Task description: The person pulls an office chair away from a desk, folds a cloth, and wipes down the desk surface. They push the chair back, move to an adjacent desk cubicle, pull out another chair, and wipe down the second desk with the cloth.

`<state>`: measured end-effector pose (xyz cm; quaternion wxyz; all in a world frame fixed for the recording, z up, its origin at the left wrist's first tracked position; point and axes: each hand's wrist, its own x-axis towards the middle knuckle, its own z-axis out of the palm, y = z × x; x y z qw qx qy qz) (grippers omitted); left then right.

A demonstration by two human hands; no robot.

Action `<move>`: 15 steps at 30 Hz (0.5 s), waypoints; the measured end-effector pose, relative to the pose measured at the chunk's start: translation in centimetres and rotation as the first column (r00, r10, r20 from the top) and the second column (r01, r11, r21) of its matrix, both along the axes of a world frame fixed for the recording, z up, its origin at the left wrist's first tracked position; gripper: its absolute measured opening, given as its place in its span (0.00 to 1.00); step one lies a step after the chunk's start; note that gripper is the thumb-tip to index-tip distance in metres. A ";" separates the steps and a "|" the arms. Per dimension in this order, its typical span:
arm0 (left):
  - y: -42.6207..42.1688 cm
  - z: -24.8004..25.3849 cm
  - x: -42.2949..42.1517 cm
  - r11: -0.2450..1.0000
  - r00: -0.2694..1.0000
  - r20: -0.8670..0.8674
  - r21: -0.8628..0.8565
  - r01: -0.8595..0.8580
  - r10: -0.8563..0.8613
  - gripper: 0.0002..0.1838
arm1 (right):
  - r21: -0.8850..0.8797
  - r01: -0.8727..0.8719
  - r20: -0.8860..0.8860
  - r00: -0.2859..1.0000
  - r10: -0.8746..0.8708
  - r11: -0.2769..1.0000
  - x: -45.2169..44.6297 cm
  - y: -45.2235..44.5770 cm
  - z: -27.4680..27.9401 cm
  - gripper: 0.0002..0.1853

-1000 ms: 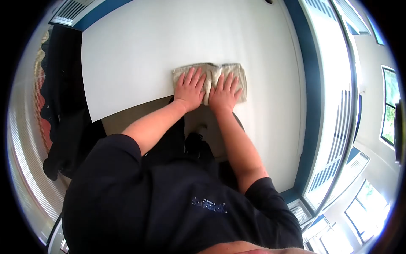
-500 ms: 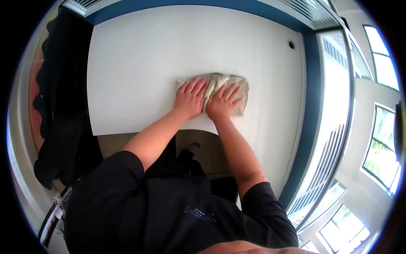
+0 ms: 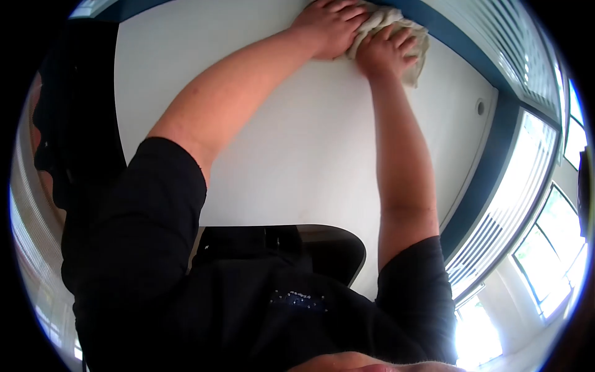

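Note:
A crumpled beige cloth (image 3: 375, 20) lies on the white desk (image 3: 297, 136), near its far edge and right of centre. My left hand (image 3: 330, 28) presses down on the left part of the cloth, its fingers stretched out and slightly apart. Just to the right, my right hand (image 3: 385, 53) rests on the cloth with its fingers spread. Both arms are extended forward over the desk. Part of the cloth is hidden under the hands, and a fold bunches up between them.
A blue partition edge (image 3: 446, 28) borders the desk at the back and continues along the right side. A round cable hole (image 3: 480, 106) sits near the right corner. Dark material (image 3: 87, 105) stands left of the desk, and windows (image 3: 545, 245) are at far right.
Both hands have slid the cloth forward and to the right, from near the desk's front edge to its far edge. My body has leaned in over the desk.

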<state>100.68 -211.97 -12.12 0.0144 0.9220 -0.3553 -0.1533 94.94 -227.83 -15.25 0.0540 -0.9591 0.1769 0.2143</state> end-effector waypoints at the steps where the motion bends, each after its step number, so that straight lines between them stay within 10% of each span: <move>1: -0.1 0.9 1.5 1.000 0.998 -0.057 -0.013 0.016 -0.016 0.33 | -0.007 0.012 0.038 0.999 -0.012 1.000 0.4 0.0 -0.3 0.44; 11: -5.5 2.1 2.9 0.998 0.999 -0.032 -0.061 -0.019 0.017 0.35 | 0.078 0.005 -0.139 0.990 0.006 0.997 4.0 -5.6 6.2 0.45; 15: 1.4 6.5 -11.7 0.988 0.999 0.010 0.144 -0.054 0.053 0.34 | 0.092 -0.128 0.133 0.984 0.115 0.988 -11.0 0.1 6.8 0.42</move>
